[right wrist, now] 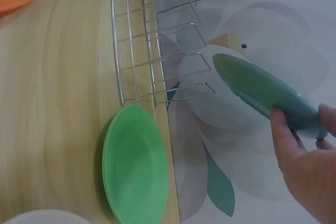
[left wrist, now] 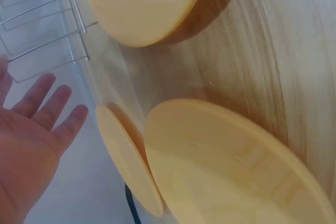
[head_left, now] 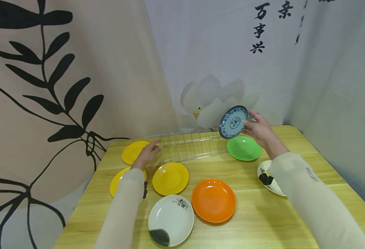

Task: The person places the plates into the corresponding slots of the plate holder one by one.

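A small blue-and-white patterned plate (head_left: 234, 121) is tilted up in my right hand (head_left: 261, 131), pinched by its right edge above the table. In the right wrist view the same plate (right wrist: 268, 94) shows its underside, with thumb and fingers at its lower end. Below the plate stretches a silver wire rack (head_left: 191, 147). My left hand (head_left: 147, 154) reaches to the rack's left end, its fingers extended; in the left wrist view these fingers (left wrist: 50, 106) are spread beside the wires, holding nothing.
Around the left arm lie yellow plates (head_left: 170, 178). A green plate (head_left: 244, 148) sits by the rack's right end. Nearer the front are an orange plate (head_left: 213, 201) and a white plate (head_left: 171, 218); another white plate (head_left: 274, 183) is partly under the right sleeve. Behind hangs a printed curtain (head_left: 207, 45).
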Available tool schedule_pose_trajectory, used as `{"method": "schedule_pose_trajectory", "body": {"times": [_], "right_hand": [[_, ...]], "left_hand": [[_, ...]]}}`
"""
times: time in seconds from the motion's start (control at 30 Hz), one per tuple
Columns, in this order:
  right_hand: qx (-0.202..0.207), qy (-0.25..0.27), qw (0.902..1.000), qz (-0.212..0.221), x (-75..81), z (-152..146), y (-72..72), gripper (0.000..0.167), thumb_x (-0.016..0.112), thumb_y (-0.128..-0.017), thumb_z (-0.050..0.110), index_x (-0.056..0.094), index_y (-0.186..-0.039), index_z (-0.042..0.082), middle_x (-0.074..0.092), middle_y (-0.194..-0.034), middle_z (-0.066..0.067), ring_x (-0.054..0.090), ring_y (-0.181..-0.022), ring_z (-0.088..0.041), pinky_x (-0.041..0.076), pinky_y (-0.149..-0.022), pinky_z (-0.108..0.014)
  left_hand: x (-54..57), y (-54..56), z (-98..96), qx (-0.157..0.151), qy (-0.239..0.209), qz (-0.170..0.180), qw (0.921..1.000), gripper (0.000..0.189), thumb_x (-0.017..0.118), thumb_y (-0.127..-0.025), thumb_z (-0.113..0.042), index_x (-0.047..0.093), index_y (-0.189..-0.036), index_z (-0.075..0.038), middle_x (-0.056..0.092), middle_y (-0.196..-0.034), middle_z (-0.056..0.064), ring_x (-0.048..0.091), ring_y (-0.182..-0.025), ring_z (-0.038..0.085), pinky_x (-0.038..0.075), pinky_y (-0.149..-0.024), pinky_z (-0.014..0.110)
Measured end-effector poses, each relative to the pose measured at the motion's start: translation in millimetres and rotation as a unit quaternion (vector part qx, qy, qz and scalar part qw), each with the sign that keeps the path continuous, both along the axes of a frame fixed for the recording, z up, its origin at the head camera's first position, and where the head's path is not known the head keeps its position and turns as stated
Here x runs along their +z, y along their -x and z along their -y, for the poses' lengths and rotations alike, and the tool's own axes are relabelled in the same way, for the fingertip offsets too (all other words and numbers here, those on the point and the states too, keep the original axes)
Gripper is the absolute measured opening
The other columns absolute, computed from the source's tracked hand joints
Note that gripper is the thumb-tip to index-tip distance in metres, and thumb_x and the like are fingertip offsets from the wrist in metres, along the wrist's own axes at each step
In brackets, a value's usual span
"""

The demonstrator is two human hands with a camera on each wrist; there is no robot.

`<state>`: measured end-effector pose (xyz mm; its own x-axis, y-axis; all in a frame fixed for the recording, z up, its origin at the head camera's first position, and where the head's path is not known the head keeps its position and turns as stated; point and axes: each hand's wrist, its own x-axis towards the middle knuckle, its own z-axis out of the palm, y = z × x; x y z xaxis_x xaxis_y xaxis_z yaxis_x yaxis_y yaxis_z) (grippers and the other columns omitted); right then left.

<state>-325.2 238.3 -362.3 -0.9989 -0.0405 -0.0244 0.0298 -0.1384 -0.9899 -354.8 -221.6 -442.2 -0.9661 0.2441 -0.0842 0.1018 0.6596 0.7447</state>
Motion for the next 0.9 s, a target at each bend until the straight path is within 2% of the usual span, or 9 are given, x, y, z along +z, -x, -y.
{"method": "schedule_pose_trajectory", "body": {"times": [0.13, 0.23, 0.47, 0.57, 0.7, 0.9], "right_hand": [[-0.008, -0.027, 0.9996, 0.003, -2.3, 5.5, 3.7, 0.070, 0.048, -0.103, 0.003, 0.012, -0.161, 0.018, 0.043, -0.125, -0.018, 0.062, -0.101, -0.020, 0.044, -0.103, -0.040], [-0.013, -0.044, 0.9990, 0.003, -4.8, 8.5, 6.5, 0.070, 0.048, -0.103, 0.003, 0.013, -0.161, 0.018, 0.043, -0.130, -0.023, 0.061, -0.101, -0.021, 0.047, -0.100, -0.038], [-0.013, -0.073, 0.9973, -0.002, -10.9, 15.0, 11.2, 0.068, 0.045, -0.103, 0.002, 0.011, -0.161, 0.017, 0.035, -0.147, -0.031, 0.053, -0.120, -0.037, 0.048, -0.099, -0.039], [-0.008, -0.072, 0.9973, -0.005, -13.4, 18.0, 13.1, 0.068, 0.045, -0.103, 0.002, 0.011, -0.161, 0.016, 0.033, -0.149, -0.032, 0.048, -0.126, -0.044, 0.047, -0.100, -0.041], [-0.010, -0.075, 0.9972, -0.004, -14.8, 20.8, 14.5, 0.068, 0.045, -0.103, 0.001, 0.012, -0.161, 0.016, 0.034, -0.149, -0.031, 0.046, -0.128, -0.046, 0.046, -0.101, -0.045], [-0.015, -0.076, 0.9970, -0.002, -14.1, 23.9, 16.0, 0.067, 0.045, -0.103, 0.000, 0.014, -0.160, 0.016, 0.033, -0.150, -0.031, 0.046, -0.129, -0.046, 0.045, -0.102, -0.046]], "left_hand": [[0.4, -0.9, -3.0, 0.006, -0.012, -0.001, 0.9999, 0.060, 0.044, -0.106, -0.041, 0.024, -0.159, -0.020, 0.043, -0.147, 0.022, 0.040, -0.136, 0.040, 0.033, -0.108, 0.059], [0.0, -1.0, -4.2, 0.012, -0.018, 0.000, 0.9998, 0.060, 0.045, -0.106, -0.039, 0.025, -0.159, -0.020, 0.043, -0.148, 0.021, 0.039, -0.136, 0.040, 0.033, -0.109, 0.059], [-0.9, -1.4, -6.2, 0.018, -0.013, -0.002, 0.9997, 0.059, 0.044, -0.106, -0.039, 0.026, -0.159, -0.019, 0.044, -0.147, 0.021, 0.038, -0.137, 0.040, 0.033, -0.109, 0.058], [-2.4, -1.1, -7.9, 0.019, -0.041, 0.001, 0.9990, 0.056, 0.043, -0.108, -0.032, 0.025, -0.159, -0.016, 0.044, -0.145, 0.024, 0.044, -0.132, 0.041, 0.038, -0.105, 0.057], [-5.8, -0.8, -9.5, 0.028, -0.095, 0.014, 0.9950, 0.054, 0.043, -0.108, -0.022, 0.025, -0.159, -0.014, 0.046, -0.143, 0.026, 0.054, -0.122, 0.041, 0.046, -0.099, 0.052], [-8.5, -1.5, -10.8, 0.048, -0.116, 0.028, 0.9917, 0.055, 0.043, -0.108, -0.027, 0.025, -0.159, -0.019, 0.050, -0.139, 0.026, 0.061, -0.112, 0.039, 0.048, -0.096, 0.053]]}}
